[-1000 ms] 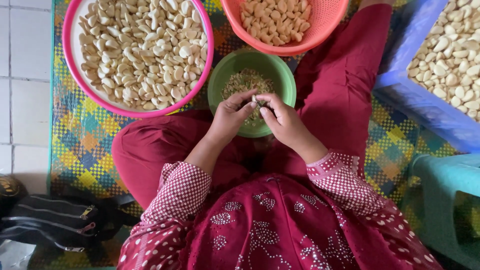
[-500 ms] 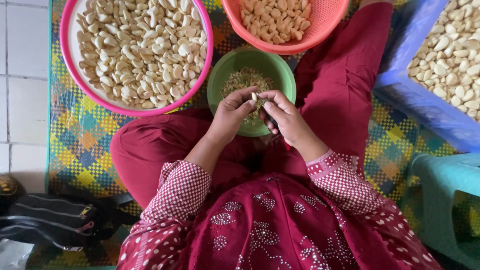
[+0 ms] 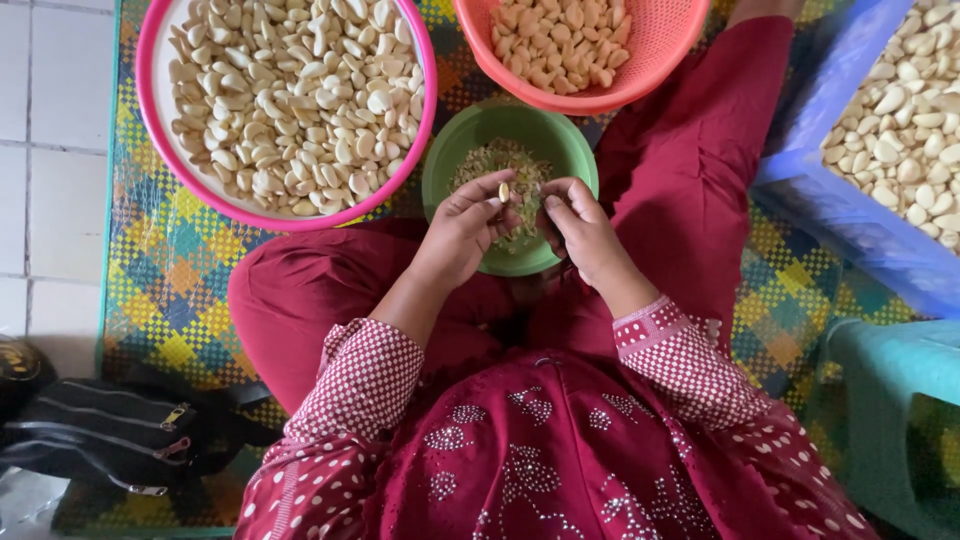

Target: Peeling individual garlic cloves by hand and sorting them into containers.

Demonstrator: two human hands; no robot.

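My left hand (image 3: 462, 228) pinches a small pale garlic clove (image 3: 504, 191) between thumb and fingertips, just above a green bowl (image 3: 455, 160) that holds a heap of thin peelings (image 3: 510, 168). My right hand (image 3: 583, 228) hovers beside it over the same bowl, fingers curled; I cannot tell whether something is in it. Both hands sit in front of my crossed legs in dark red cloth.
A pink-rimmed bowl (image 3: 148, 150) full of pale cloves lies at top left, an orange basket (image 3: 660, 70) of cloves at top centre, a blue crate (image 3: 830, 200) of cloves at right. A teal stool (image 3: 900, 400) stands at lower right, a black bag (image 3: 110, 435) at lower left, on a checked mat (image 3: 170, 290).
My hands have drawn slightly apart over the green bowl, and the clove now stands between my left fingertips.
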